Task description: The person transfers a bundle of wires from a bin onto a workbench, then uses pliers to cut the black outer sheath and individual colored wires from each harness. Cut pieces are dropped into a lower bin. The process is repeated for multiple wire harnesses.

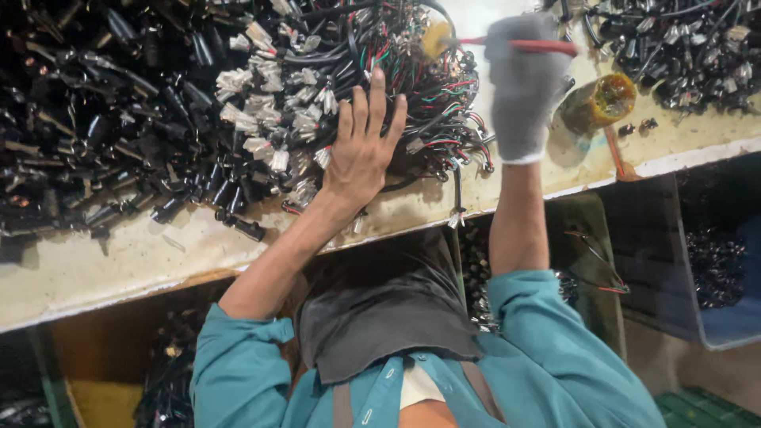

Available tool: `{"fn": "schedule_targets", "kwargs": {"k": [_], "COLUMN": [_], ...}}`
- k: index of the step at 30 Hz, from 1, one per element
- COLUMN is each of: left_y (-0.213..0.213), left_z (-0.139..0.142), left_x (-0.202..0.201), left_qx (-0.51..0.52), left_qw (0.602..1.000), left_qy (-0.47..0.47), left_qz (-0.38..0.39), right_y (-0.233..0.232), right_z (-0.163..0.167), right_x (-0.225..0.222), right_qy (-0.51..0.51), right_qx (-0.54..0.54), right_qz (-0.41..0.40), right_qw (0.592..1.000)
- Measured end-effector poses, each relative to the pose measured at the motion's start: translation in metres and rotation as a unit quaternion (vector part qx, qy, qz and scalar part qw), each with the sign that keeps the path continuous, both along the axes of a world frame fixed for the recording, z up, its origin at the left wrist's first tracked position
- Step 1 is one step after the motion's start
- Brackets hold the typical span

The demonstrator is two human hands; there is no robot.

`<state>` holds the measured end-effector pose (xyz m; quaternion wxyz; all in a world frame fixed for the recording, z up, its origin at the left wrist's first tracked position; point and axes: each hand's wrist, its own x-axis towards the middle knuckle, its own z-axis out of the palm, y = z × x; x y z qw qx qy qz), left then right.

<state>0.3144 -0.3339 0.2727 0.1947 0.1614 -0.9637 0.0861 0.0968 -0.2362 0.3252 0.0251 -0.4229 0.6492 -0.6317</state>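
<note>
**Bare hand on wire bundle, gloved hand w/ brush**

Seen upside down from head cam, arms reaching up-frame across a worn pale workbench (119,261).

Left hand (363,154): bare, fingers spread wide and flat, pressed onto a tangled bundle of wires (396,71), black w/ red, green and white strands. Nothing gripped, palm just resting on near edge of bundle. Clear plastic connectors (269,119) clustered just beside fingers, on the side away from the other hand.

Right hand (523,87): grey knit glove, fingers curled tight around red handle of a small brush (547,47). Yellowish brush tip (434,40) touching top of wire bundle, beyond the bare fingertips. Handle end sticking out past glove on the outer side.

Bundle position: mid-bench, between both hands, near far edge of view.

Around: big heap of black cable plugs (103,119) covering bench on the bare-hand side, touching connector cluster. Small round pot w/ yellow-orange contents (602,101) tipped on its side near gloved hand, stained patch around it. Second heap of black parts (682,47) beyond pot, far corner. Blue bin (729,317) below bench edge, dark parts inside. Teal sleeves (555,333), dark apron at bottom.
</note>
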Motion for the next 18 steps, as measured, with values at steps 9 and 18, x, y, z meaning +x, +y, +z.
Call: {"fn": "schedule_targets", "kwargs": {"k": [9,18], "left_y": [-0.002,-0.001], "left_z": [-0.001,0.002], "left_x": [0.001,0.002], "left_qx": [-0.017,-0.019], "left_qw": [1.0,1.0], "left_qy": [-0.005,-0.016], "left_qz": [-0.003,0.001], "right_y": [-0.003,-0.036], "right_z": [0.016,0.033], "right_x": [0.024,0.018], "right_qy": [-0.026,0.133], "right_qx": [-0.081,0.046], "right_qz": [0.08,0.144], "right_qw": [0.993,0.979]}}
